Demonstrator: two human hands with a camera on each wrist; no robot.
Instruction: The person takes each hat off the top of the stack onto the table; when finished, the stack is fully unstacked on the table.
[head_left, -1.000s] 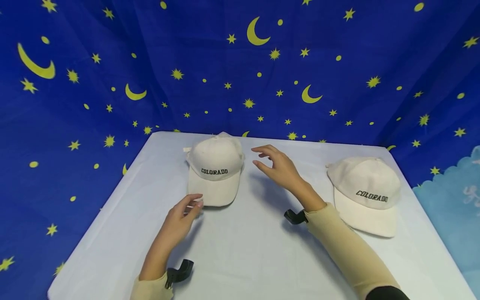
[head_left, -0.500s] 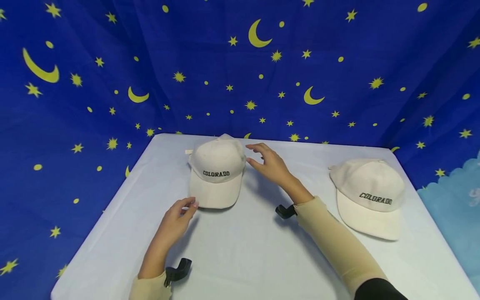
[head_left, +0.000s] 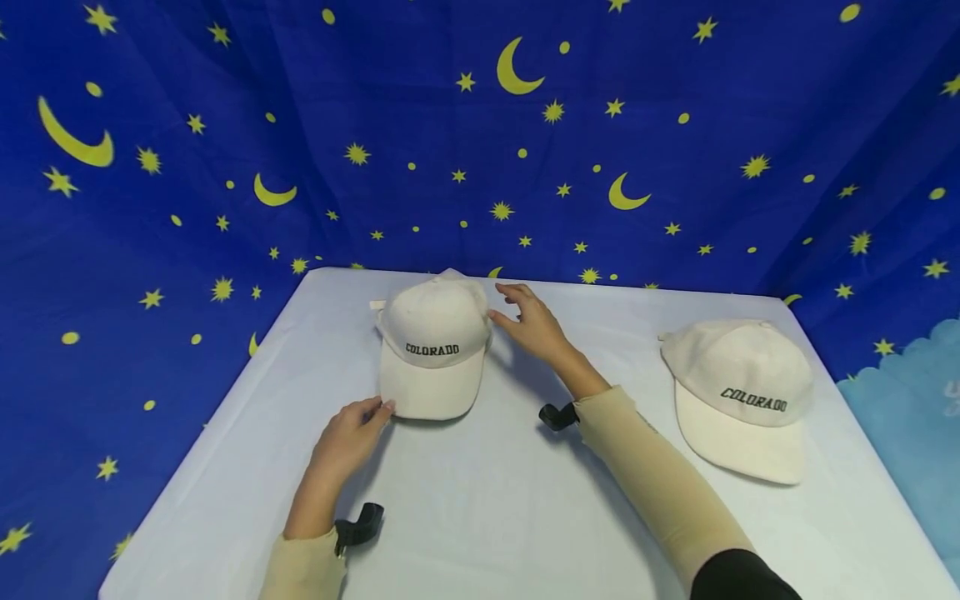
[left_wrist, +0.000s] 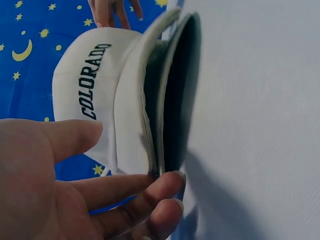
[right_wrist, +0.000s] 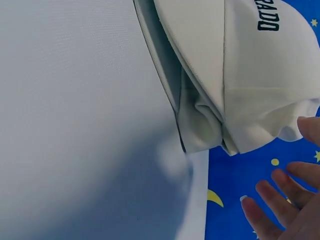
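Note:
A white baseball cap [head_left: 435,333] with COLORADO on its front sits at the back left of the table. Two brims, one over the other with a gap, show in the left wrist view, so a second cap [left_wrist: 172,100] lies under the upper one. My left hand [head_left: 348,437] is at the brim's near-left corner, fingertips right at the edge and the thumb spread apart from them. Beside the crown's right side, my right hand [head_left: 534,327] has its fingers loosely bent, thumb tip close to the fabric. In the right wrist view, fingers [right_wrist: 280,200] are spread below the crown.
Another white COLORADO cap [head_left: 738,400] lies on the right of the white-covered table [head_left: 487,517], brim toward the front right. A blue curtain [head_left: 420,100] with yellow moons and stars hangs behind and left. Light-blue cloth [head_left: 911,433] is at the right edge.
My right hand has moved left to the side of the stacked caps. The left hand has shifted slightly left and settled at the brim corner. The caps have stayed in place.

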